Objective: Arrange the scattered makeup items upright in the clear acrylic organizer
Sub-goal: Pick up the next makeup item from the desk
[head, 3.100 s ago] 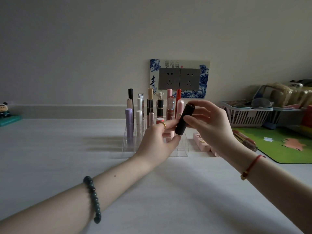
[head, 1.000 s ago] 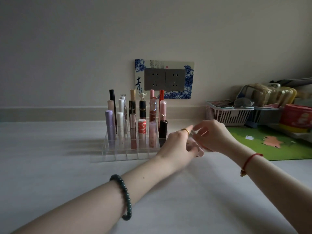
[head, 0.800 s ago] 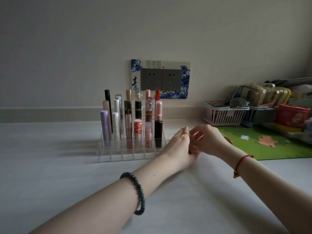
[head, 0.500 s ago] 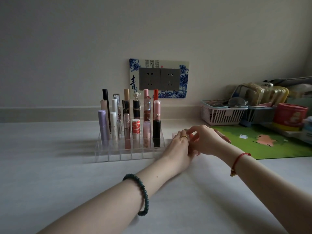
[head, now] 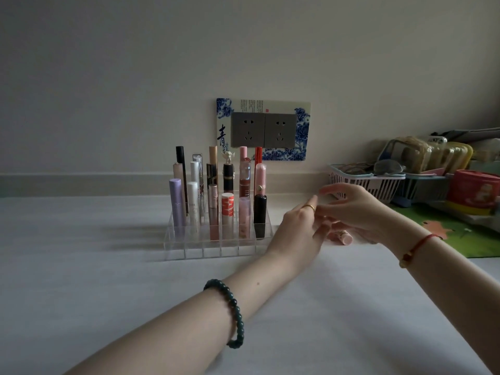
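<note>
One pink tube is lying flat just right of the organizer, partly hidden behind your two hands. Your left hand and right hand meet right over it; fingers are loosely curled, but motion blur means I cannot tell whether either one actually has hold of it. My guess is it's light, rigid plastic with a smooth, slippery round body that will roll if nudged. Pinch it mid-barrel, thumb against two fingers, then tip it cap-up. The organizer's back rows are packed with upright tubes, with the black lipstick at its right end; the front row of cells looks free. Thin clear walls, so it may slide. It sits on a plain white table, matte and flat. Right of the organizer lie a green mat and a basket; behind it, a socket plate on the wall.
</note>
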Demonstrator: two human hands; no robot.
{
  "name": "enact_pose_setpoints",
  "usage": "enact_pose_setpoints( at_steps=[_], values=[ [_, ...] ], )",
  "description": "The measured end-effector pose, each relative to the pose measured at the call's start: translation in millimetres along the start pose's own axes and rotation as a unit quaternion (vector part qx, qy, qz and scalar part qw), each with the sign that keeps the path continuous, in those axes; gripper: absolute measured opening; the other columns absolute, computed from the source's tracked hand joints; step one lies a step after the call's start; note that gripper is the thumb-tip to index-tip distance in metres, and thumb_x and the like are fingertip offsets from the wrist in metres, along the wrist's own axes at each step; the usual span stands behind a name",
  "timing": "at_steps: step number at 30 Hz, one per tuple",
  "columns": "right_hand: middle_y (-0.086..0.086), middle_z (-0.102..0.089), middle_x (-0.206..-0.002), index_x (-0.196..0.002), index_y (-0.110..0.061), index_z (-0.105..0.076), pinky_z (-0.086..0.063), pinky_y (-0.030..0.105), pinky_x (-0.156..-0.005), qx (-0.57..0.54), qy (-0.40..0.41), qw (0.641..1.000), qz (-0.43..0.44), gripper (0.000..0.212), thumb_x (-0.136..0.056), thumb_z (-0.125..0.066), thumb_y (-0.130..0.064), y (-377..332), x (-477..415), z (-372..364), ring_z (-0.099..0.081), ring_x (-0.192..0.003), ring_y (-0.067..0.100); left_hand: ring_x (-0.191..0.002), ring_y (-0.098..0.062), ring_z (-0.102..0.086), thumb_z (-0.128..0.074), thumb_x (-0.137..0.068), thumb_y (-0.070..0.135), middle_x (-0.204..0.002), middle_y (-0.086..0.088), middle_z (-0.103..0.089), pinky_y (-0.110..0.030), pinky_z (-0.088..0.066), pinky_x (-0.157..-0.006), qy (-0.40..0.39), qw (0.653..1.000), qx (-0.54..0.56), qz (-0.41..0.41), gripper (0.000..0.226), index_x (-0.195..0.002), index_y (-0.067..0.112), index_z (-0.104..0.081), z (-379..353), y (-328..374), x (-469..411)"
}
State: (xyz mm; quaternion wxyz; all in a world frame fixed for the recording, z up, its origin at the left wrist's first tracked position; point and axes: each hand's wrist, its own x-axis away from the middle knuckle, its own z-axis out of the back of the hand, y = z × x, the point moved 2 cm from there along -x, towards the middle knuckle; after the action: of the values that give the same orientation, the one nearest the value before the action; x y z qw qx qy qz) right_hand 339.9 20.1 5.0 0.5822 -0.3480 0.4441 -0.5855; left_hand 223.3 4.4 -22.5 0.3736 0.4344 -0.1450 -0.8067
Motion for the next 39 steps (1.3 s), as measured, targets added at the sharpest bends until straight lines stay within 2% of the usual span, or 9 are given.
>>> enact_pose_setpoints(
  at_steps=[2, 6, 10, 13, 18, 22, 25, 32, 39],
  values=[
    [0.012, -0.066, -0.091, -0.116, -0.013, -0.053, -0.054, 0.020, -0.049, -0.044, -0.006, 0.999, 0.021, 0.047, -0.072, -0.070, -0.007, -9.5, 4.0, -1.2, -0.067, -0.068, 0.016, -0.109, -0.020, -0.052, -0.051, -0.090, 0.014, -0.129, -0.013, -0.053, -0.004, -0.025, -0.080, 0.026, 0.999, 0.020, -0.007, 0.052, -0.137, 0.007, -0.032, 10.6, 4.1, 0.7],
    [0.012, -0.071, -0.089, -0.115, -0.013, -0.057, -0.057, 0.024, -0.062, -0.135, -0.025, 0.989, 0.058, 0.048, -0.069, -0.071, -0.012, -23.1, 12.1, -11.8, -0.070, -0.077, 0.017, -0.122, -0.014, -0.048, -0.057, -0.085, 0.011, -0.135, -0.009, -0.050, 0.002, -0.028, -0.090, 0.072, 0.996, 0.048, -0.025, 0.057, -0.137, 0.013, -0.034, 36.3, 3.4, 3.7],
    [0.007, -0.073, -0.085, -0.112, -0.015, -0.058, -0.055, 0.022, -0.059, -0.211, -0.066, 0.970, 0.098, 0.048, -0.065, -0.068, -0.013, -39.2, 24.8, -34.9, -0.070, -0.075, 0.016, -0.128, -0.005, -0.042, -0.061, -0.082, 0.011, -0.139, -0.001, -0.047, -0.019, -0.034, -0.107, 0.069, 0.988, 0.132, -0.032, 0.058, -0.135, 0.016, -0.038, 68.1, 1.6, 16.1],
    [0.008, -0.071, -0.096, -0.113, -0.014, -0.057, -0.057, 0.028, -0.067, -0.236, -0.102, 0.958, 0.129, 0.048, -0.067, -0.067, -0.011, -48.9, 34.3, -57.5, -0.069, -0.084, 0.020, -0.120, 0.000, -0.048, -0.061, -0.083, 0.012, -0.133, 0.003, -0.052, -0.016, -0.039, -0.101, 0.090, 0.977, 0.191, -0.029, 0.051, -0.131, 0.015, -0.044, 93.7, -2.7, 28.5],
    [0.004, -0.067, -0.095, -0.112, -0.016, -0.056, -0.057, 0.028, -0.070, -0.174, -0.075, 0.959, 0.210, 0.048, -0.067, -0.071, -0.010, -66.3, 41.6, -101.6, -0.069, -0.080, 0.017, -0.092, 0.001, -0.063, -0.065, -0.078, 0.009, -0.100, 0.013, -0.064, -0.010, -0.049, -0.079, 0.191, 0.957, 0.216, 0.017, 0.035, -0.109, 0.022, -0.058, 135.0, -29.3, 44.5],
    [0.001, -0.064, -0.099, -0.113, -0.015, -0.053, -0.055, 0.019, -0.071, -0.121, -0.049, 0.952, 0.278, 0.045, -0.071, -0.070, -0.008, -76.0, 38.5, -138.0, -0.066, -0.083, 0.011, -0.080, -0.002, -0.067, -0.067, -0.075, 0.008, -0.088, 0.008, -0.068, -0.018, -0.054, -0.078, 0.211, 0.949, 0.224, 0.069, 0.024, -0.093, 0.023, -0.064, 157.3, -60.1, 54.4],
    [0.001, -0.063, -0.097, -0.111, -0.014, -0.053, -0.055, 0.020, -0.072, -0.084, -0.035, 0.946, 0.312, 0.044, -0.072, -0.070, -0.008, -76.7, 34.6, -160.8, -0.065, -0.083, 0.011, -0.077, -0.004, -0.068, -0.068, -0.074, 0.009, -0.080, 0.012, -0.070, -0.018, -0.054, -0.078, 0.226, 0.948, 0.205, 0.085, 0.020, -0.084, 0.027, -0.066, 169.1, -79.1, 61.0],
    [-0.005, -0.061, -0.086, -0.097, -0.026, -0.051, -0.050, 0.009, -0.056, -0.084, -0.039, 0.952, 0.293, 0.038, -0.072, -0.069, -0.004, -62.7, 29.5, -189.4, -0.063, -0.074, 0.006, -0.068, 0.000, -0.067, -0.070, -0.073, 0.008, -0.062, 0.020, -0.069, -0.007, -0.049, -0.067, 0.225, 0.950, 0.183, 0.117, 0.018, -0.079, 0.025, -0.068, 171.6, -108.6, 73.5],
    [-0.003, -0.064, -0.084, -0.094, -0.021, -0.053, -0.052, 0.013, -0.067, -0.034, -0.019, 0.952, 0.302, 0.032, -0.071, -0.071, -0.007, -48.1, 27.8, -193.9, -0.064, -0.078, 0.012, -0.068, -0.001, -0.068, -0.071, -0.073, 0.006, -0.061, 0.020, -0.069, -0.009, -0.050, -0.071, 0.205, 0.956, 0.162, 0.134, 0.023, -0.075, 0.029, -0.067, 165.8, -122.1, 79.7]
  ],
)
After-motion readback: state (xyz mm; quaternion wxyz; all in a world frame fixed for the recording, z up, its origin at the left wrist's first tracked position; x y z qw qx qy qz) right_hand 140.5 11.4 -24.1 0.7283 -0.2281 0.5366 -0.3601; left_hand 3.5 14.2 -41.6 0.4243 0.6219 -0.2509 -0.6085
